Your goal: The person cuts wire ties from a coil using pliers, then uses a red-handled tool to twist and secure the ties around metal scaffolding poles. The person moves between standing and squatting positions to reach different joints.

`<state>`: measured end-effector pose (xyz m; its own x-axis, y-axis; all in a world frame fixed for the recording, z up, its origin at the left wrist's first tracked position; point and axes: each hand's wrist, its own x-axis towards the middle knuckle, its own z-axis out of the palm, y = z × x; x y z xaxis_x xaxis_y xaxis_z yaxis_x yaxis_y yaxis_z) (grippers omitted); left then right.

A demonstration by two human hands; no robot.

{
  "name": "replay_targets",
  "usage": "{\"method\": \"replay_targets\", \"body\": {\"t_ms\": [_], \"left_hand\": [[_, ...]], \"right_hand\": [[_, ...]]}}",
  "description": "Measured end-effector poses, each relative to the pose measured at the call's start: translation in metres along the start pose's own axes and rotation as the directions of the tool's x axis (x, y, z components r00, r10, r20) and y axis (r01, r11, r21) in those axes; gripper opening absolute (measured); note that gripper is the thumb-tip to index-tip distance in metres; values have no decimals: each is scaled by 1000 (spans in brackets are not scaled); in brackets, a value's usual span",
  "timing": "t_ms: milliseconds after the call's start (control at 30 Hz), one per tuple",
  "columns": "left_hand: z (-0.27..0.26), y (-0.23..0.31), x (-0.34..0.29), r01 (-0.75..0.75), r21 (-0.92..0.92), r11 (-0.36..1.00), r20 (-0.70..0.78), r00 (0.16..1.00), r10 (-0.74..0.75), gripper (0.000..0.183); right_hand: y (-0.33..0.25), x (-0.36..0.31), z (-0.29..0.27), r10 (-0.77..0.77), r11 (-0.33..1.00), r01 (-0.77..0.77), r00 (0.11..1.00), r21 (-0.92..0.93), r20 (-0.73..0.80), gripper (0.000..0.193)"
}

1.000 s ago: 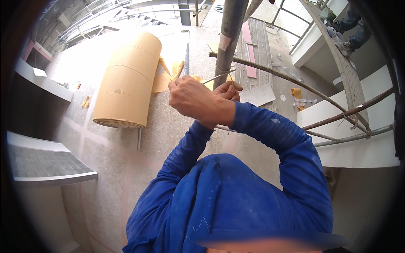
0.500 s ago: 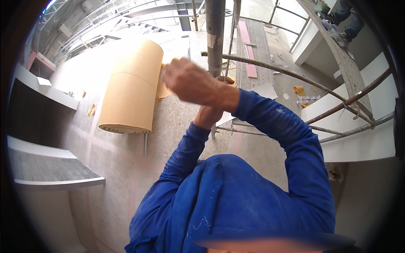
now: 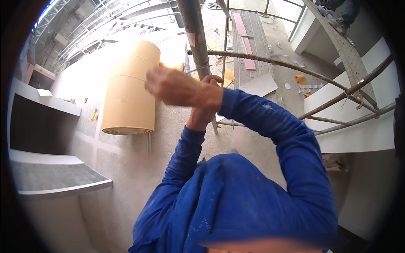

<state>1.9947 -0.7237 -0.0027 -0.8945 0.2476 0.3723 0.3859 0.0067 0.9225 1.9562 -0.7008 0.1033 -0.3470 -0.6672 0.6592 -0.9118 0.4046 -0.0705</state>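
Observation:
My right arm crosses over my left in front of an upright metal scaffold pole [image 3: 195, 36]. My right hand [image 3: 172, 87] is closed and blurred, left of the pole; what it holds, if anything, is hidden. Beneath that wrist, my left hand [image 3: 204, 116] reaches up to the pole, its bent fingers showing just beside it. The right forearm covers most of this hand, so what it grips cannot be made out. Thin wire [image 3: 204, 66] is wound about the pole just above the fingers, where a ribbed steel bar [image 3: 253, 58] meets it.
A large tan roll of sheet material [image 3: 130, 90] stands on the floor at left. Beyond the pole lie perforated metal planks [image 3: 259, 46] with pink strips [image 3: 244, 36]. Rusty bars [image 3: 333, 104] cross at right below a wooden plank [image 3: 352, 63]. Another person's legs [image 3: 348, 14] show at upper right.
My right hand has shifted left and slightly down relative to the picture. The view has moved a little, so the pole now leans and stands further left. Both arms remain crossed.

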Motion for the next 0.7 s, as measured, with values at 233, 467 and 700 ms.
{"method": "replay_targets", "body": {"t_ms": [233, 467, 700], "left_hand": [[6, 1, -7, 68, -255, 965, 14, 998, -67, 32], [8, -6, 1, -25, -154, 988, -13, 1000, 23, 33], [8, 5, -1, 42, -141, 989, -28, 999, -47, 34]], "right_hand": [[2, 1, 2, 116, 973, -48, 949, 227, -294, 9], [-4, 2, 2, 20, 997, 6, 935, 73, -354, 5], [-1, -9, 1, 86, 945, 37, 931, 326, -355, 12]]}}
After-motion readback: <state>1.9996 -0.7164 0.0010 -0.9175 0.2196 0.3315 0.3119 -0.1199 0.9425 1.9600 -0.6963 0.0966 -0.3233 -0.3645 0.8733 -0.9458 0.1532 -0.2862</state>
